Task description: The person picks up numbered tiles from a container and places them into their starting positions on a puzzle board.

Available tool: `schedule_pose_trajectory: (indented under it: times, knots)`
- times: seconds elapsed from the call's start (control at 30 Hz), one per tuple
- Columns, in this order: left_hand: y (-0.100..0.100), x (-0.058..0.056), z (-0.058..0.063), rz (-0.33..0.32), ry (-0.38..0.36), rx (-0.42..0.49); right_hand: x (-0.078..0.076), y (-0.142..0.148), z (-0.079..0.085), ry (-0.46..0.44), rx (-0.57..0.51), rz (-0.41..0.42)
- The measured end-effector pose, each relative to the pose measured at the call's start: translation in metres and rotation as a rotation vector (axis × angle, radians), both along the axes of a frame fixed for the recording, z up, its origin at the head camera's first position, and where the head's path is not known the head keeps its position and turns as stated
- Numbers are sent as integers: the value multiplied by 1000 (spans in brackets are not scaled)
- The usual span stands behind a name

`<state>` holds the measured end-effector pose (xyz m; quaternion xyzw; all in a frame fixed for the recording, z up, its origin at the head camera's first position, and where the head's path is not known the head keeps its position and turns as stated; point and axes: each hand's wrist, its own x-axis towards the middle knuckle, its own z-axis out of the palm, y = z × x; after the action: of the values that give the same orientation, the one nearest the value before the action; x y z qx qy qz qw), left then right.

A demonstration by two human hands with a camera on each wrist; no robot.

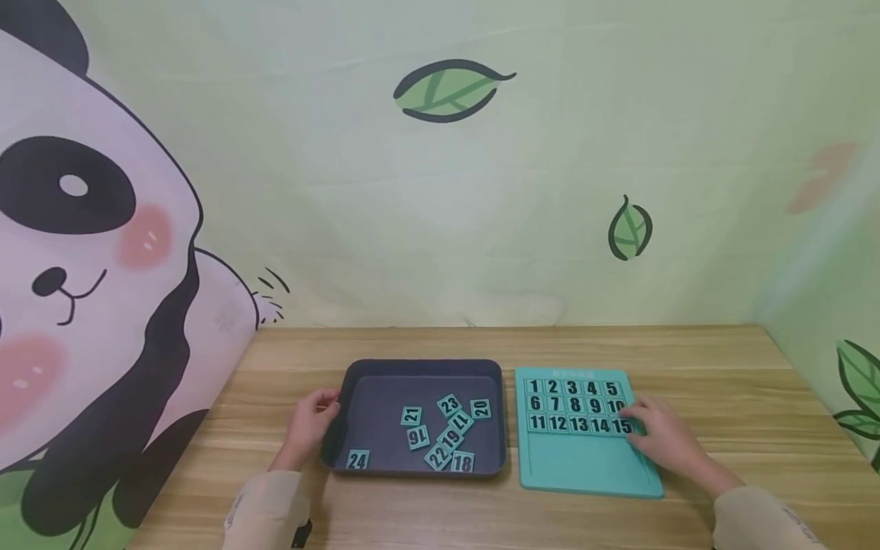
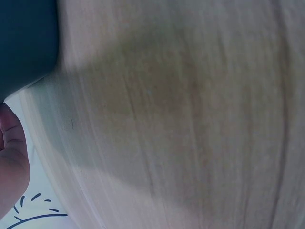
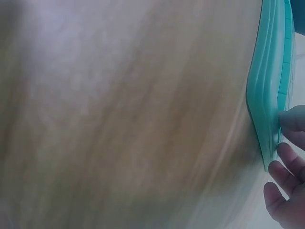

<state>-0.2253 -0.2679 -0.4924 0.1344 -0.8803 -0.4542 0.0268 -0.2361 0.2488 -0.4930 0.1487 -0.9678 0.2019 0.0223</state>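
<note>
My left hand (image 1: 309, 424) grips the left rim of a dark shallow tray (image 1: 374, 368); in the left wrist view its curled finger meets the tray's corner (image 2: 28, 52). Loose number tiles lie in the tray, among them the 24 tile (image 1: 357, 460), the 23 tile (image 1: 449, 405) and the 18 tile (image 1: 463, 461). My right hand (image 1: 663, 435) reaches over the right edge of a turquoise board (image 1: 584, 466). Its fingertips touch the 15 tile (image 1: 621, 426), close below the 10 tile (image 1: 614, 406). Tiles 1 to 15 sit there in three rows.
Tray and board lie side by side on a wooden table (image 1: 412, 512), a narrow gap between them. Behind the table rises a pale green backdrop (image 1: 344, 191) with printed leaves. A printed panda (image 1: 89, 267) covers its left side.
</note>
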Motion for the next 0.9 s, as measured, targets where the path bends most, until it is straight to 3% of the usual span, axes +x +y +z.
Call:
schedule_pose_trajectory:
  times: [0.13, 0.37, 0.63, 0.9]
  knots:
    - [-1, 0, -1, -3, 7, -2, 0, -4, 6, 13, 14, 13]
    - [0, 1, -1, 9, 16, -12, -1, -29, 23, 126, -9, 100]
    - [-1, 0, -1, 5, 13, -13, 0, -71, 30, 168, -106, 180]
    - [-2, 0, -2, -9, 38, -19, -1, -110, 37, 162, -108, 255]
